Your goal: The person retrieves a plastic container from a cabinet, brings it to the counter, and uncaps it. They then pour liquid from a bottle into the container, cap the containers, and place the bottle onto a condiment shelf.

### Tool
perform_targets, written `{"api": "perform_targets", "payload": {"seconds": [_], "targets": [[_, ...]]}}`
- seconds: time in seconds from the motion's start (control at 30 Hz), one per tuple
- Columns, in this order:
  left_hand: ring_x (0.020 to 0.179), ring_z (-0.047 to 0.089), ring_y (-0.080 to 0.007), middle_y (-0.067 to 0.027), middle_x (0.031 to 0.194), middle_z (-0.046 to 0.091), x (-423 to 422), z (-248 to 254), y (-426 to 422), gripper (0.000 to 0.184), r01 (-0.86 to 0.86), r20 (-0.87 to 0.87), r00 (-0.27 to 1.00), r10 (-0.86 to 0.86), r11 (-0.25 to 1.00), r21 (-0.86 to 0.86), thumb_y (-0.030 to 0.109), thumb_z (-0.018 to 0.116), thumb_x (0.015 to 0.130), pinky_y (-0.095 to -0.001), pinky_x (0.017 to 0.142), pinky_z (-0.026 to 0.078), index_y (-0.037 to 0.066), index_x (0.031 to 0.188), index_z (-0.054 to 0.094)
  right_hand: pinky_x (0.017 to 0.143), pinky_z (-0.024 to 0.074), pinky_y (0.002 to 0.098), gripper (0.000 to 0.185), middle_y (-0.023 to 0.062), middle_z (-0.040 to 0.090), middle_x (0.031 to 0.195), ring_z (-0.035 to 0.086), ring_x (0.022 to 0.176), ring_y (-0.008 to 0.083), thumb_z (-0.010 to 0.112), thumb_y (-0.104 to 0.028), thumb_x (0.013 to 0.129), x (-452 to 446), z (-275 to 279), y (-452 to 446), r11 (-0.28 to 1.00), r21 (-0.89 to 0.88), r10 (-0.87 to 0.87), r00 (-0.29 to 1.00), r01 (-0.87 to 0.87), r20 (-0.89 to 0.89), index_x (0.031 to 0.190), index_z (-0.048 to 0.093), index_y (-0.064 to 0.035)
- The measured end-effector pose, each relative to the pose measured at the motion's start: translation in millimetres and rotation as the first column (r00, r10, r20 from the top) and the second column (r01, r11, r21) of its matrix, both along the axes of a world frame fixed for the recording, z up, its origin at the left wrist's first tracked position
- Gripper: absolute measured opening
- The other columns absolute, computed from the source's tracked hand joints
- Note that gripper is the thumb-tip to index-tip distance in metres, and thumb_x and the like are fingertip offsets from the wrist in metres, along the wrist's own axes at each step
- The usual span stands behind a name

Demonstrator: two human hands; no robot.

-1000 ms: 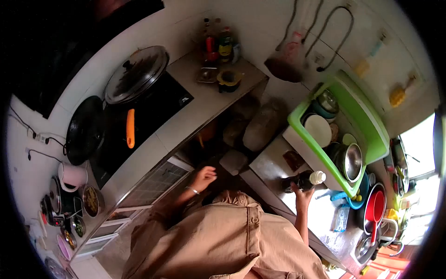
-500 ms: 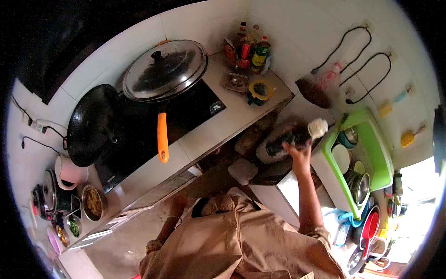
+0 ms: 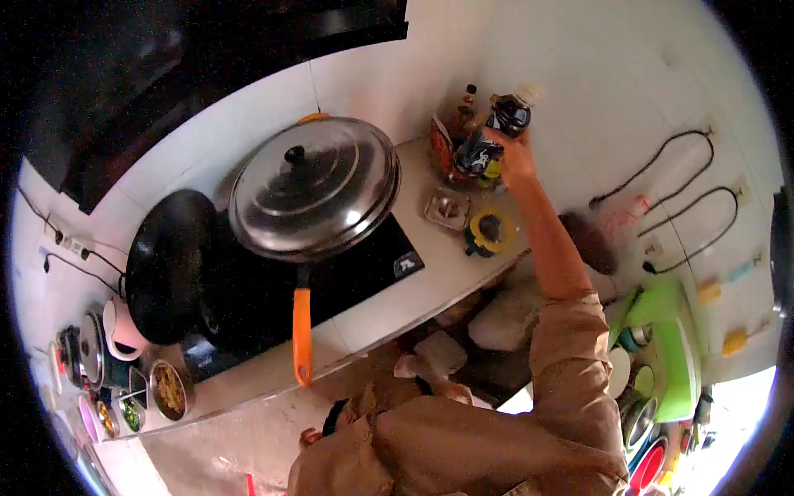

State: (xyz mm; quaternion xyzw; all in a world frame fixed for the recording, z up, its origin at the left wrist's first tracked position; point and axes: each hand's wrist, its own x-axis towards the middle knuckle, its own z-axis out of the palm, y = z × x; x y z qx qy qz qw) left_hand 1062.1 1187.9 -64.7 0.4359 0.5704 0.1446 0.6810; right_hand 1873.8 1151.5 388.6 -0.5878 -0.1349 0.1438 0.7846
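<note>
My right hand (image 3: 514, 157) is closed around a dark bottle (image 3: 508, 116) with a pale cap, likely soy sauce, and holds it tilted over the back right corner of the counter. Behind it stand several seasoning bottles (image 3: 466, 107), partly hidden by the hand and the held bottle. Just below lie a small square metal dish (image 3: 447, 207) and a yellow-rimmed jar (image 3: 491, 231). Low by my shirt, a small part of what appears to be my left hand (image 3: 310, 436) shows; its fingers are too unclear to read.
A lidded pan (image 3: 318, 186) with an orange handle (image 3: 303, 335) sits on the black cooktop (image 3: 364, 260), beside a black wok (image 3: 169, 264). Bowls of food (image 3: 169, 390) stand at the left end. A green-rimmed dish rack (image 3: 674, 355) is at right.
My right hand has carried the dark bottle up and across from beside the dish rack to the seasoning bottles in the corner. The view has shifted, and my left forearm is less visible.
</note>
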Motion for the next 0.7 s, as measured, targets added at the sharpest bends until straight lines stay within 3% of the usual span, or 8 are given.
{"api": "perform_targets", "payload": {"seconds": [0.03,0.13,0.23,0.3,0.47,0.53,0.63,0.7], "targets": [[0.090,0.065,-0.0188,-0.0119,0.100,0.067,2.2,-5.4,-0.4,0.028,0.020,-0.082,0.996,-0.022,1.000,-0.021,-0.001,0.065,0.089,-0.0295,0.083,0.054,-0.001,0.116,0.057,0.111,0.0234,0.0475,0.057,0.0030,0.059,0.132,0.041,0.134,0.0238,0.075,-0.008,0.080,41.6,-27.6,9.6,0.988,-0.150,0.008,0.950,0.041,0.313,0.129,0.047,-0.0181],[0.090,0.065,-0.0189,-0.0120,0.101,0.067,28.9,0.8,-4.1,0.029,0.015,-0.198,0.980,-0.034,0.995,-0.095,0.000,0.065,0.089,-0.0297,0.083,0.054,0.000,0.116,0.058,0.100,0.0359,0.0456,0.051,0.0019,0.061,0.129,0.048,0.126,0.0215,0.070,-0.009,0.084,105.6,-39.3,39.0,0.993,-0.093,0.105,0.939,-0.079,0.328,0.129,0.047,-0.0178],[0.091,0.065,-0.0191,-0.0121,0.101,0.067,60.9,7.6,-3.9,0.029,-0.001,-0.241,0.970,-0.034,0.990,-0.142,0.000,0.065,0.089,-0.0299,0.083,0.054,0.000,0.117,0.058,0.105,0.0374,0.0488,0.067,0.0061,0.061,0.124,0.055,0.114,0.0304,0.079,-0.024,0.078,150.3,-57.0,62.7,0.997,-0.029,0.072,0.746,-0.071,0.662,0.135,0.046,-0.0133],[0.091,0.065,-0.0192,-0.0122,0.101,0.067,79.7,11.8,-2.2,0.029,-0.006,-0.253,0.967,-0.034,0.988,-0.156,0.000,0.065,0.089,-0.0300,0.083,0.054,0.000,0.117,0.058,0.101,0.0398,0.0484,0.070,0.0080,0.063,0.119,0.057,0.110,0.0306,0.083,-0.027,0.073,173.9,-59.5,80.8,1.000,-0.019,0.030,0.711,-0.023,0.702,0.132,0.048,-0.0108],[0.091,0.065,-0.0194,-0.0123,0.102,0.067,108.1,21.3,0.9,0.029,-0.026,-0.268,0.963,-0.022,0.984,-0.174,0.001,0.066,0.089,-0.0303,0.083,0.054,0.001,0.117,0.058,0.092,0.0457,0.0475,0.079,0.0126,0.067,0.108,0.062,0.099,0.0310,0.091,-0.035,0.061,237.3,-79.2,121.3,0.979,-0.080,-0.106,0.807,0.187,0.581,0.124,0.053,-0.0045],[0.092,0.065,-0.0195,-0.0124,0.102,0.067,115.8,23.2,1.9,0.029,-0.032,-0.279,0.960,-0.021,0.983,-0.183,0.001,0.066,0.089,-0.0304,0.083,0.054,0.001,0.117,0.058,0.086,0.0496,0.0430,0.082,0.0113,0.068,0.106,0.064,0.097,0.0317,0.092,-0.031,0.059,249.3,-79.1,130.5,0.965,-0.100,-0.130,0.777,0.241,0.616,0.125,0.051,-0.0038],[0.092,0.066,-0.0196,-0.0124,0.103,0.067,124.6,25.6,4.5,0.029,-0.038,-0.286,0.958,-0.019,0.981,-0.193,0.002,0.066,0.089,-0.0306,0.084,0.054,0.001,0.117,0.058,0.090,0.0496,0.0419,0.083,0.0123,0.067,0.110,0.065,0.099,0.0321,0.092,-0.032,0.058,247.3,-73.3,135.9,0.882,-0.278,-0.104,0.732,0.381,0.674,0.124,0.051,-0.0035],[0.092,0.066,-0.0197,-0.0125,0.103,0.067,128.6,27.2,4.3,0.029,-0.047,-0.290,0.957,-0.013,0.979,-0.198,0.002,0.066,0.089,-0.0308,0.084,0.054,0.001,0.117,0.058,0.091,0.0503,0.0424,0.084,0.0133,0.066,0.110,0.065,0.099,0.0328,0.092,-0.032,0.057,247.3,-73.0,143.1,0.851,-0.277,-0.117,0.676,0.446,0.727,0.124,0.050,-0.0038]]}}
